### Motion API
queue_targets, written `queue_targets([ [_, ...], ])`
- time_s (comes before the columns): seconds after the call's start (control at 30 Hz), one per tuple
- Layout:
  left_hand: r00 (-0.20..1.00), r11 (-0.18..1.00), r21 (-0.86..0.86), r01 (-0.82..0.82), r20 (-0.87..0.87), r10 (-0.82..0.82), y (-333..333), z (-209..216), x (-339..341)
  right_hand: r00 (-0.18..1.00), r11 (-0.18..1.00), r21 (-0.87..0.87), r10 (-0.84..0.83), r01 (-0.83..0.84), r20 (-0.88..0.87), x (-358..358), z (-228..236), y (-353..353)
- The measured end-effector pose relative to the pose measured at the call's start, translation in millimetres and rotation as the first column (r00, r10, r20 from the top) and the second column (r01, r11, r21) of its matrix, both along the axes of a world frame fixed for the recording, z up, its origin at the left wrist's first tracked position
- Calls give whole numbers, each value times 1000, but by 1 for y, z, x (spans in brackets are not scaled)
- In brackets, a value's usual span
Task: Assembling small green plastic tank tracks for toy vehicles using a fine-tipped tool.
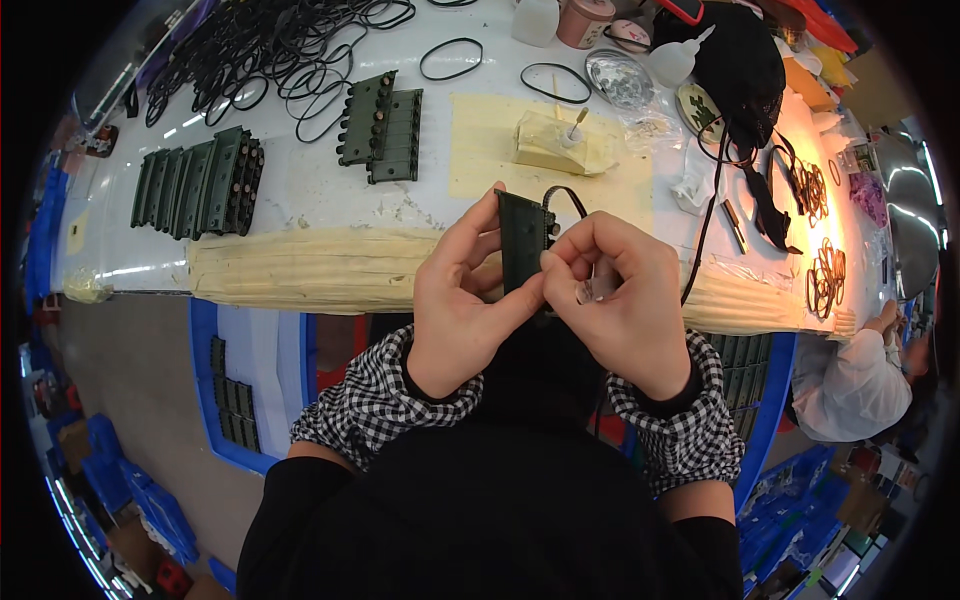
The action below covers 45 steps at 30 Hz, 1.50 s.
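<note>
Over the table's front edge, my left hand (460,290) grips a dark green plastic part (520,240), standing it nearly upright between thumb and fingers. Small round knobs line the part's right side. A black ridged band (567,191) loops out from that side and passes behind my right hand (625,290). The right thumb and forefinger are pinched together against the part's edge, on the band, though their tips hide the exact hold. Something clear and shiny shows by the curled right fingers; I cannot make out what it is.
Similar green parts stand in rows (200,185) at left and in a pair (382,130) nearer the middle. Black bands (235,50) heap at the back left. A tape-covered block (565,142) holds a small stick. Blue trays (208,380) flank my lap; another person's sleeve (858,385) is at right.
</note>
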<state>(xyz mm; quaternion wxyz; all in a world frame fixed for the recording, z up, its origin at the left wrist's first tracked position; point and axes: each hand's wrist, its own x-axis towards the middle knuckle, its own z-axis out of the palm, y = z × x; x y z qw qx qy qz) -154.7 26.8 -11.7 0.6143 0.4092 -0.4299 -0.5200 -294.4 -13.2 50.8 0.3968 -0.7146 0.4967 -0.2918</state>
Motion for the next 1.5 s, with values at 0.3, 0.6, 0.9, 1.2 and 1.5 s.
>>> queue_targets([
  [0.3,978,979,132,155,-162,-133,-4,4,10,1000,972,-234,-6,0,-24,1,-6,4],
  [0.6,911,936,191,295,-351,-215,-15,9,25,990,801,-595,-20,-68,-141,9,-20,10],
  [0.9,802,854,272,444,-546,-243,-22,19,31,998,756,-651,41,-68,-56,6,-15,19],
  [1.2,752,793,221,567,-532,-389,-18,21,29,991,954,-290,110,-82,82,-2,3,-18],
  [1.5,778,783,264,564,-486,-397,-16,23,28,993,964,-249,111,-96,45,-6,0,-15],
])
